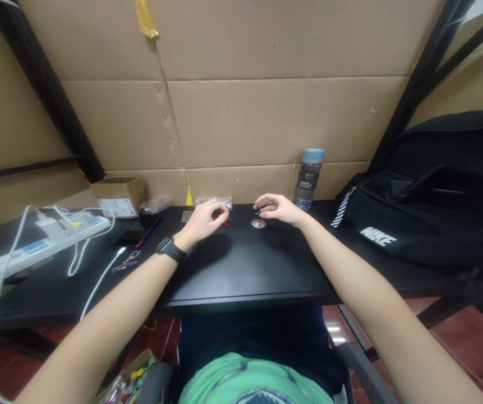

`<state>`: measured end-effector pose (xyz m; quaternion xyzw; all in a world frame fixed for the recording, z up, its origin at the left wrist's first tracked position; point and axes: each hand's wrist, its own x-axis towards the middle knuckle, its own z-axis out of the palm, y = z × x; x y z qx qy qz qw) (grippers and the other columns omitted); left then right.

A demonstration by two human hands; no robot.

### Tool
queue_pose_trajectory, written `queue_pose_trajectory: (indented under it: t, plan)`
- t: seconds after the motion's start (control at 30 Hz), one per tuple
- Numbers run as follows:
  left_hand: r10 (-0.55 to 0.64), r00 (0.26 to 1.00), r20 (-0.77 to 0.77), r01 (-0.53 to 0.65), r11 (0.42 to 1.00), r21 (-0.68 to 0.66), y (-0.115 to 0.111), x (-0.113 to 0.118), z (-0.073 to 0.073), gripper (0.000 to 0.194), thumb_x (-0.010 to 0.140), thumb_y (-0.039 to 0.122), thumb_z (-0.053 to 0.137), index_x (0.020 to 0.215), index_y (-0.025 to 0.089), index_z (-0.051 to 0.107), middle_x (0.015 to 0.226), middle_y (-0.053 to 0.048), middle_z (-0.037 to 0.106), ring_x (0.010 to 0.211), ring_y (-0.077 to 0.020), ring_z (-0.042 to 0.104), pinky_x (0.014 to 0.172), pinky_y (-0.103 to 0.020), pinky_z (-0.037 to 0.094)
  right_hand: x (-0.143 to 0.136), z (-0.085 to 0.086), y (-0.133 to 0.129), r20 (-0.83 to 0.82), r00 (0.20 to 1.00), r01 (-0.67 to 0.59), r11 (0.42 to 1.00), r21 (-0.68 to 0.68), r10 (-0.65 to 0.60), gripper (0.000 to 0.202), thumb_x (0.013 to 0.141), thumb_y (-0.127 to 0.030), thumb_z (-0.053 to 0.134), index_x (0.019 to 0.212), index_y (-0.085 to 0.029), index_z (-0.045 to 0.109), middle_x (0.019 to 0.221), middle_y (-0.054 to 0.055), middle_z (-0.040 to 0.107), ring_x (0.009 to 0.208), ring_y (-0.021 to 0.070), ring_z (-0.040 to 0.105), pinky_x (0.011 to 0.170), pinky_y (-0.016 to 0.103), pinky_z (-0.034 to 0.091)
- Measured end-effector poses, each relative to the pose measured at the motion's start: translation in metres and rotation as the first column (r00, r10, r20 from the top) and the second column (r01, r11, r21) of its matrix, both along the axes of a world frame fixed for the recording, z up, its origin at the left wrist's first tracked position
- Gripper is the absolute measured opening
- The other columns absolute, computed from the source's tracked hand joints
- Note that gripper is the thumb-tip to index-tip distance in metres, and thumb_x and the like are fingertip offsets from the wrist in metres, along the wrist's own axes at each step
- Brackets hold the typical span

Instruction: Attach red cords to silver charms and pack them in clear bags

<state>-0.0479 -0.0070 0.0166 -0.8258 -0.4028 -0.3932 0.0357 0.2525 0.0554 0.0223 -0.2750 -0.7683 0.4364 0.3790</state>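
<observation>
My left hand [207, 220], with a dark watch [170, 248] on its wrist, hovers over the table with fingers curled toward the thumb. A thin red cord [226, 222] shows beside its fingertips; what those fingers pinch is hidden. Fingers and thumb of my right hand [281, 209] come together above a small round shiny dish [257, 224] with a speck of red in it. Something tiny and dark is at the right fingertips, too small to name. Behind my left hand lies a clear plastic packet [224, 202].
A water bottle [307, 182] and a black bag [426, 207] stand on the right of the black table [245, 275]. On the left are a white power strip [43, 247], cables, a small cardboard box [119, 196] and a keychain [127, 262]. Cardboard walls the back.
</observation>
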Motion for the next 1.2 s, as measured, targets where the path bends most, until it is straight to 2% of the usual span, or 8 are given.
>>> queue_pose_trajectory:
  t: [0.1,0.3,0.53,0.7,0.9,1.07,1.2]
  plan:
    - [-0.026,0.999,0.033,0.024,0.998,0.052,-0.009,0.009,0.006,0.014,0.095,0.032,0.066,0.089,0.022,0.073,0.093,-0.003,0.076,0.085,-0.0201,0.070,0.084,-0.032,0.052,-0.010,0.001,-0.005,-0.044,0.999,-0.026,1.000,-0.001,0.026,0.046,0.068,-0.023,0.088,0.110,-0.019,0.069,0.113,0.010,0.076,0.098,0.0212,0.073,0.093,0.039,0.060]
    - [-0.059,0.995,0.086,0.054,0.997,0.055,-0.007,0.014,0.001,0.015,0.099,0.025,0.059,0.098,0.025,0.074,0.106,-0.001,0.079,0.100,-0.0213,0.073,0.093,-0.034,0.053,-0.020,0.002,-0.013,-0.089,0.996,-0.026,0.999,-0.019,0.025,0.047,0.068,-0.024,0.088,0.112,-0.019,0.070,0.114,0.010,0.075,0.101,0.0215,0.073,0.096,0.040,0.059]
    - [-0.077,0.987,0.139,0.075,0.997,0.020,-0.009,0.015,0.000,0.022,0.100,0.023,0.056,0.117,0.025,0.070,0.107,-0.001,0.079,0.096,-0.0188,0.074,0.091,-0.032,0.054,-0.030,-0.003,-0.016,-0.096,0.994,-0.048,0.998,-0.048,0.043,0.048,0.068,-0.025,0.089,0.112,-0.019,0.069,0.115,0.011,0.075,0.101,0.0217,0.073,0.095,0.039,0.058]
    - [0.045,0.995,0.086,-0.049,0.997,0.053,-0.011,0.017,0.000,0.013,0.095,0.025,0.067,0.099,0.028,0.079,0.108,-0.003,0.079,0.111,-0.0236,0.070,0.100,-0.041,0.049,-0.039,-0.007,-0.019,-0.140,0.989,-0.065,0.996,-0.056,0.057,0.050,0.067,-0.026,0.089,0.112,-0.020,0.069,0.114,0.009,0.075,0.101,0.0213,0.073,0.098,0.042,0.057]
    - [0.159,0.984,0.077,-0.162,0.986,0.027,-0.011,0.017,-0.001,0.011,0.089,0.026,0.077,0.098,0.030,0.082,0.116,-0.005,0.075,0.116,-0.0270,0.066,0.103,-0.047,0.044,-0.047,-0.010,-0.023,-0.169,0.983,-0.085,0.994,-0.062,0.073,0.050,0.066,-0.027,0.090,0.111,-0.021,0.070,0.114,0.009,0.076,0.105,0.0229,0.072,0.101,0.044,0.055]
    - [0.158,0.983,0.097,-0.163,0.986,0.045,-0.012,0.018,-0.002,0.007,0.088,0.028,0.078,0.094,0.028,0.082,0.121,-0.005,0.073,0.116,-0.0269,0.065,0.103,-0.045,0.042,-0.051,-0.010,-0.026,-0.188,0.976,-0.124,0.991,-0.056,0.112,0.051,0.066,-0.028,0.091,0.111,-0.021,0.070,0.114,0.008,0.076,0.105,0.0222,0.072,0.104,0.044,0.054]
    - [0.109,0.993,0.052,-0.111,0.993,0.034,-0.012,0.019,-0.004,0.007,0.091,0.029,0.075,0.092,0.030,0.082,0.113,-0.004,0.076,0.119,-0.0273,0.062,0.104,-0.046,0.039,-0.053,-0.010,-0.028,-0.184,0.976,-0.129,0.990,-0.052,0.118,0.050,0.066,-0.027,0.092,0.111,-0.021,0.070,0.111,0.007,0.076,0.104,0.0205,0.072,0.106,0.042,0.052]
